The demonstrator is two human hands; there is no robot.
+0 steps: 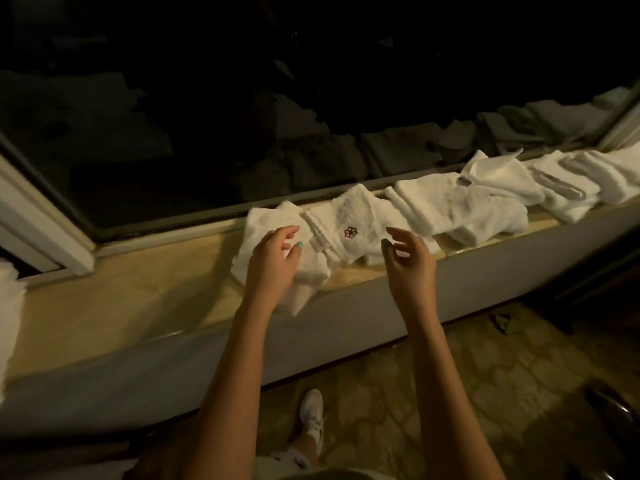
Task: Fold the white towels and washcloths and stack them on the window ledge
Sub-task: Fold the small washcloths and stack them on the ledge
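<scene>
A row of folded white towels and washcloths runs along the window ledge [121,306] from the middle to the far right. The nearest washcloth [360,220] carries a small red flower mark and overlaps a plain white one [263,223] at the row's left end. My left hand [273,261] hovers over the plain washcloth with relaxed, slightly curved fingers and holds nothing. To the right, my right hand [410,258] hangs just above the ledge's front edge beside the flower washcloth, fingers loosely bent and empty. Further folded towels [460,209] lie overlapped to the right.
Dark window glass [207,116] rises behind the ledge, with a white frame [45,230] at the left. More white cloth [8,313] shows at the left edge. Patterned floor tiles [381,393] and my white shoe [311,417] lie below.
</scene>
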